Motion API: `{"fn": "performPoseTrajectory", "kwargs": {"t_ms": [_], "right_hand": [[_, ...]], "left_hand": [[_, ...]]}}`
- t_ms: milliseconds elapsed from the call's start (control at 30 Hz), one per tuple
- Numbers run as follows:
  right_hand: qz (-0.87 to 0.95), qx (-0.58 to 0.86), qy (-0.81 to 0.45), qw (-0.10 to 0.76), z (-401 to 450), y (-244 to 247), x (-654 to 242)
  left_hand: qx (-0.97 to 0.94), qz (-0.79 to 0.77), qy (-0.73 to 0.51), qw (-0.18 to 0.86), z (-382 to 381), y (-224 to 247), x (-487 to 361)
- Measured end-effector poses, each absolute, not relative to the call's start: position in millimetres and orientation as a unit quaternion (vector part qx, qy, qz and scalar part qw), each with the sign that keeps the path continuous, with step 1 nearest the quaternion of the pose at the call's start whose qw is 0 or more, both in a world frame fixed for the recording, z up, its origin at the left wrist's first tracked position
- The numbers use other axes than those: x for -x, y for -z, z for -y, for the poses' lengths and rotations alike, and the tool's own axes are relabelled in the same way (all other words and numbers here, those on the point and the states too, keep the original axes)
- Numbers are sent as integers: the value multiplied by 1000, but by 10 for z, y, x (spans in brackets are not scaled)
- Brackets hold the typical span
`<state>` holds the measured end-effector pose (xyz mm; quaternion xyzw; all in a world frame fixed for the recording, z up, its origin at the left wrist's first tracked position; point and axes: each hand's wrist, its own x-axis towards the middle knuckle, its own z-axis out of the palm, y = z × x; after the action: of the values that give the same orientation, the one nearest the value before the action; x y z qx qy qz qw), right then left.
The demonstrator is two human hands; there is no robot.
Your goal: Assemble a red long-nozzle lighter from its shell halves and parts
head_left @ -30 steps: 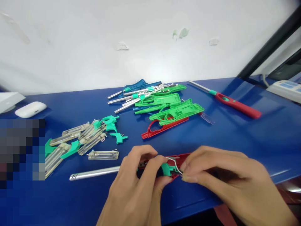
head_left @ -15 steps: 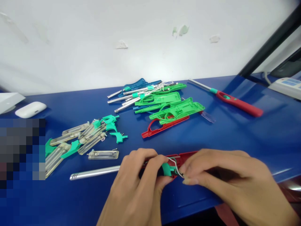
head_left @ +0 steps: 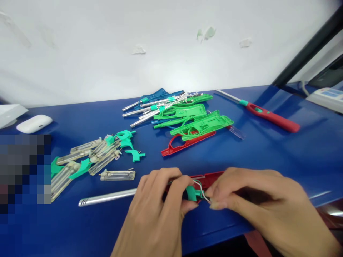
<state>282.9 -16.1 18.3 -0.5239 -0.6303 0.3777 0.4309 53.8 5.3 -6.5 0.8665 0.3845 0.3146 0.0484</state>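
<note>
A red casing half (head_left: 211, 179) lies near the table's front edge, with a silver metal tube (head_left: 107, 198) sticking out to the left. My left hand (head_left: 160, 207) is closed over the casing where the tube meets it. Between my hands a teal trigger piece (head_left: 191, 193) sits in the casing, and a thin white wire (head_left: 200, 186) loops over it. The thumb and fingertips of my right hand (head_left: 252, 200) pinch the wire's end, beside a small dark part. Much of the casing is hidden under my fingers.
Clear fuel tanks (head_left: 118, 175) and teal triggers (head_left: 135, 155) lie at left. Behind are green casing halves (head_left: 203, 123), a red one (head_left: 174, 148) and metal tubes (head_left: 144, 119). A whole red lighter (head_left: 278, 119) lies back right. A white case (head_left: 34, 124) is far left.
Both hands stay at the casing, with only slight finger movement. The wire's end and the right fingertips have shifted very slightly; the loose parts have not moved.
</note>
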Motion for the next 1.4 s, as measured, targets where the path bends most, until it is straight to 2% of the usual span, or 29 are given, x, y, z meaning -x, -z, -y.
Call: {"fn": "performPoseTrajectory", "kwargs": {"t_ms": [933, 1400], "right_hand": [[613, 540, -404, 412, 94, -210, -2836], [607, 568, -350, 431, 107, -244, -2789]], "left_hand": [[-867, -385, -313, 45, -54, 77, -561], [-865, -383, -323, 24, -53, 68, -547]]}}
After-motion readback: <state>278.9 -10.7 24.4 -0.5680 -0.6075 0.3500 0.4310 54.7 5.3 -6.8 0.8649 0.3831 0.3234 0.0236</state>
